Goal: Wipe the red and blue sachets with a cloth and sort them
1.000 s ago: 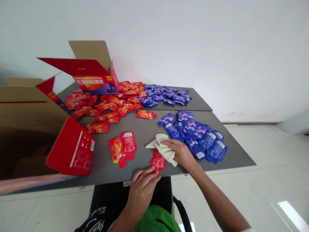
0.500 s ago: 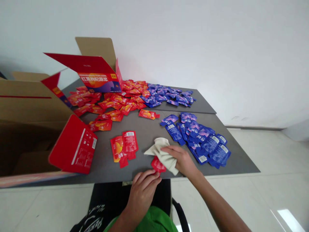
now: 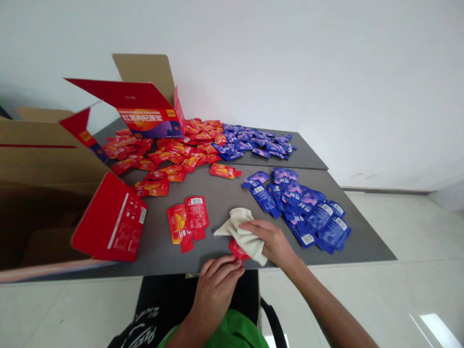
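Near the table's front edge lies a red pouch [image 3: 237, 250], partly covered by a pale cream cloth [image 3: 243, 229]. My right hand [image 3: 273, 241] grips the cloth and presses it on the pouch. At the pouch's near end, my left hand [image 3: 219, 280] holds it with the fingertips closed at the table edge. To the left, two red pouches [image 3: 196, 212] lie side by side, overlapping a little. Right of the cloth spreads a loose pile of blue pouches [image 3: 300, 205]. One single red pouch [image 3: 224, 170] lies farther back.
A heap of red pouches [image 3: 184, 150] and a heap of blue pouches [image 3: 253, 140] cover the back of the grey table [image 3: 224, 198]. An opened printed carton [image 3: 152, 123] stands behind them. A large open cardboard box [image 3: 39, 164] fills the left side.
The cloth and my right hand have shifted slightly left over the red pouch, covering a bit more of it. My left hand stays at the pouch's near end.
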